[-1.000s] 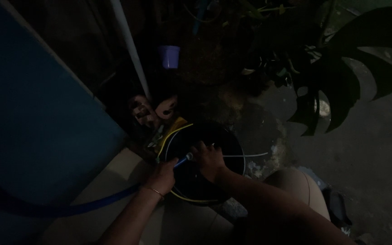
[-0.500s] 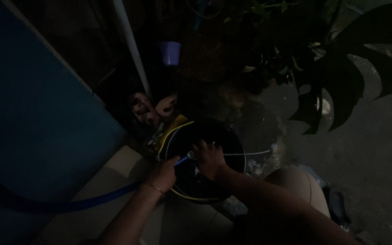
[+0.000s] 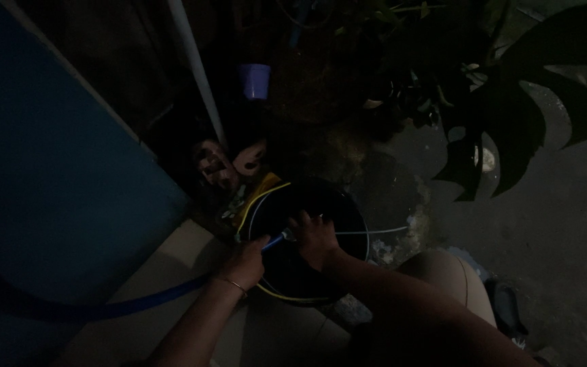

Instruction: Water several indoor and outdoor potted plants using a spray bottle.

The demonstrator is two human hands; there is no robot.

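In near darkness, a person's left hand, a thin bangle at the wrist, is closed around the end of a blue hose, its pale nozzle tip pointing over the rim of a black bucket, while the right hand reaches down inside the bucket with fingers spread; whether it grips anything cannot be told. The bucket, edged with a yellow band, stands on stained concrete ground just beside a pale tiled step, the hose trailing back leftward along a blue wall. Beyond stand a white pipe, a small purple cup and large dark split leaves.
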